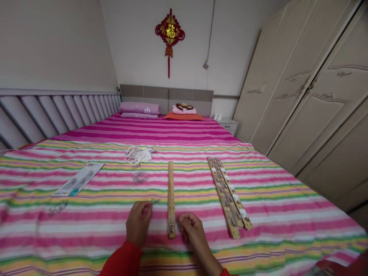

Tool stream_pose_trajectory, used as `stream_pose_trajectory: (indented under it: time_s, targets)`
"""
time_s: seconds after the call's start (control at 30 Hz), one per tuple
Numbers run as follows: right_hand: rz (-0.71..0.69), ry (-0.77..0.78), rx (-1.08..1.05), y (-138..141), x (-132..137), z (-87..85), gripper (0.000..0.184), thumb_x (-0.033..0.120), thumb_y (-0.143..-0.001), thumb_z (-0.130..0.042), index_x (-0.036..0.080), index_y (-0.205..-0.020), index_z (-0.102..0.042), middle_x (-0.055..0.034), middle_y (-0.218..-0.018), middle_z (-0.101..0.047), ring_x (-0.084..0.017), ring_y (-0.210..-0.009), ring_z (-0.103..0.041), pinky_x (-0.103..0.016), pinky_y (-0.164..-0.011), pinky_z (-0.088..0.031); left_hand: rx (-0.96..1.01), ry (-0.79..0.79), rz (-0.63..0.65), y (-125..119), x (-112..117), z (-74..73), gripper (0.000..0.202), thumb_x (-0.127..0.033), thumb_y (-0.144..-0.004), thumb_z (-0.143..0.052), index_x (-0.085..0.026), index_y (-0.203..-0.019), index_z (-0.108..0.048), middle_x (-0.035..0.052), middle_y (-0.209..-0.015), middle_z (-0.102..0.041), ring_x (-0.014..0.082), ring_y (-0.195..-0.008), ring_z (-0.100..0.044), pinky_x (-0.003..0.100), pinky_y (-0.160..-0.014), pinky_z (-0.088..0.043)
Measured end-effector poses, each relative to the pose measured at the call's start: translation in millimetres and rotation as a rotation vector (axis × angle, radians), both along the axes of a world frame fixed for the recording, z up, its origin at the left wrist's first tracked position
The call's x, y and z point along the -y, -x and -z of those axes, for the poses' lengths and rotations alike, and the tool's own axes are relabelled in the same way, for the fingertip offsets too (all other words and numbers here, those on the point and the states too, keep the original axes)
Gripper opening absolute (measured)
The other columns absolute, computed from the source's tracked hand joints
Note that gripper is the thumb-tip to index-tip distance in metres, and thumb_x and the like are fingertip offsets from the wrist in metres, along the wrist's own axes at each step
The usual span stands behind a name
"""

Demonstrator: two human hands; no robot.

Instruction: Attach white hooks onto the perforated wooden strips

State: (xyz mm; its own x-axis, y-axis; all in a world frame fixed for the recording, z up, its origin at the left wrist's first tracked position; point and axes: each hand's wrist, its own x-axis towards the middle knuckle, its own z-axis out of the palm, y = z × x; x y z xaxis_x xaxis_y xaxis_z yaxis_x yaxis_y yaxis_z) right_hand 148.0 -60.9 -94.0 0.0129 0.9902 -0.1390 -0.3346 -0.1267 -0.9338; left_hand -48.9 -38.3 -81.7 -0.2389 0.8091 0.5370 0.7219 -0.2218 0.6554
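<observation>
A narrow wooden strip with rows of holes (171, 191) lies lengthwise on the striped bedspread (258, 237), with a small metal clip at its near end. My right hand (192, 229) rests beside that near end, fingers curled and pinched close to the clip. My left hand (139, 222) lies to the left of the strip, fingers closed on a small thin thing that I cannot make out. To the right lie two wooden strips (229, 191) side by side, fitted with several metal pieces.
A long card package (79, 178) lies at the left, clear plastic packets (137, 155) further up the bed, a small clear bag (139, 176) below them. Pillows (140, 109) sit at the headboard. A wardrobe (313, 96) stands along the right side.
</observation>
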Motion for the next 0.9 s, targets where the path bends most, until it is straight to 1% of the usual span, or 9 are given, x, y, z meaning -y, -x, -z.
stream_pose_trajectory:
  time_s: [0.07, 0.13, 0.23, 0.37, 0.5, 0.63, 0.7, 0.8, 0.9]
  targets:
    - [-0.022, -0.01, -0.012, 3.8, 0.0, -6.3, 0.041, 0.053, -0.058, -0.076, 0.016, -0.062, -0.058, 0.008, -0.04, -0.047, -0.003, -0.031, -0.03, -0.018, -0.033, -0.015, -0.117, -0.138, 0.057, -5.4, 6.7, -6.2, 0.013, -0.027, -0.082, -0.052, -0.021, -0.082, -0.065, 0.0029, -0.08, -0.063, 0.0169, -0.078, -0.059, 0.028, -0.071, -0.048]
    - [-0.046, -0.006, -0.028, 8.1, 0.1, -11.3, 0.042, 0.054, -0.059, -0.075, 0.016, -0.064, -0.059, 0.0073, -0.042, -0.049, -0.003, -0.03, -0.03, -0.018, -0.032, -0.016, -0.213, -0.264, 0.102, -10.9, 13.4, -12.2, 0.012, -0.021, -0.083, -0.054, -0.022, -0.085, -0.065, 0.0028, -0.08, -0.063, 0.0161, -0.079, -0.059, 0.027, -0.072, -0.048]
    - [-0.059, -0.016, -0.082, 12.2, -0.5, -16.5, 0.044, 0.057, -0.062, -0.072, 0.016, -0.065, -0.058, 0.0059, -0.046, -0.053, -0.002, -0.028, -0.031, -0.018, -0.031, -0.018, -0.299, -0.385, 0.175, -18.3, 21.9, -19.8, 0.014, -0.014, -0.082, -0.055, -0.021, -0.088, -0.065, 0.0031, -0.08, -0.063, 0.0152, -0.078, -0.059, 0.026, -0.072, -0.048]
    - [-0.04, -0.036, -0.109, 7.2, -3.1, -20.9, 0.045, 0.06, -0.066, -0.068, 0.016, -0.063, -0.058, 0.0061, -0.042, -0.051, -0.004, -0.028, -0.033, -0.018, -0.031, -0.021, -0.358, -0.423, 0.304, -25.7, 29.7, -31.4, 0.017, -0.01, -0.083, -0.054, -0.021, -0.091, -0.063, 0.0037, -0.081, -0.063, 0.0137, -0.078, -0.058, 0.024, -0.07, -0.048]
    - [-0.046, 0.029, -0.142, -3.2, -4.5, -27.3, 0.041, 0.056, -0.069, -0.069, 0.015, -0.072, -0.063, 0.0073, -0.035, -0.046, -0.006, -0.03, -0.035, -0.017, -0.032, -0.023, -0.477, -0.439, 0.436, -31.2, 36.1, -47.2, 0.018, -0.009, -0.085, -0.05, -0.021, -0.089, -0.062, 0.0031, -0.079, -0.064, 0.0118, -0.072, -0.057, 0.022, -0.063, -0.045]
    - [-0.144, 0.08, -0.249, -8.4, -2.9, -35.1, 0.041, 0.051, -0.066, -0.073, 0.015, -0.054, -0.057, 0.0053, -0.037, -0.047, -0.005, -0.029, -0.035, -0.018, -0.031, -0.021, -0.634, -0.498, 0.53, -34.6, 41.3, -61.6, 0.016, -0.012, -0.086, -0.05, -0.022, -0.091, -0.062, 0.0011, -0.078, -0.067, 0.0108, -0.066, -0.056, 0.023, -0.06, -0.043]
    - [-0.186, 0.102, -0.28, -9.8, -1.7, -36.9, 0.039, 0.047, -0.062, -0.077, 0.015, -0.051, -0.057, 0.0057, -0.038, -0.047, -0.005, -0.03, -0.035, -0.019, -0.032, -0.021, -0.684, -0.534, 0.579, -35.0, 41.9, -67.1, 0.016, -0.013, -0.087, -0.05, -0.023, -0.092, -0.062, 0.0007, -0.079, -0.068, 0.0108, -0.065, -0.057, 0.023, -0.061, -0.043]
    - [-0.212, 0.107, -0.251, -13.0, -0.6, -36.5, 0.033, 0.042, -0.056, -0.081, 0.014, -0.055, -0.063, 0.0058, -0.04, -0.048, -0.005, -0.033, -0.035, -0.019, -0.034, -0.022, -0.716, -0.549, 0.616, -33.8, 40.0, -72.7, 0.015, -0.015, -0.088, -0.048, -0.023, -0.09, -0.062, 0.0003, -0.077, -0.067, 0.0106, -0.063, -0.057, 0.023, -0.06, -0.043]
    - [-0.222, 0.049, -0.161, -17.7, -1.1, -35.9, 0.031, 0.041, -0.055, -0.082, 0.014, -0.06, -0.068, 0.0045, -0.041, -0.051, -0.005, -0.036, -0.037, -0.019, -0.038, -0.023, -0.706, -0.545, 0.611, -30.4, 36.4, -73.9, 0.017, -0.017, -0.089, -0.046, -0.023, -0.088, -0.062, 0.0001, -0.075, -0.066, 0.0106, -0.063, -0.057, 0.023, -0.061, -0.044]
